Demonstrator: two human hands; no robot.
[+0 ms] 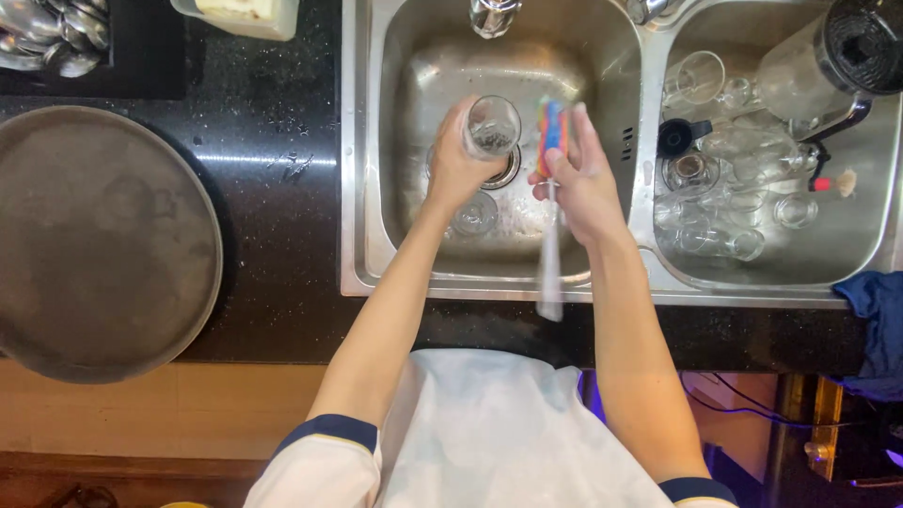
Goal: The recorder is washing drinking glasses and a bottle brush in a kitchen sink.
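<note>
Glass (492, 127), clear and tilted, sits gripped in the left hand (456, 165) over the left sink basin (414, 56). The right hand (583, 183) is closed round a bottle brush (551, 136); its coloured head is just beside the glass, its pale handle blurred toward the near rim. A second glass (475, 214) lies half hidden under the left wrist. The right basin (875, 188) holds crowded clear glassware, hard to separate. A round tray (103, 245) on the dark desk (273, 235) is cut off at left.

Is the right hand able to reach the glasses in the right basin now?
Probably not at once: the right hand holds a brush. The glasses lie close, uncovered.
</note>
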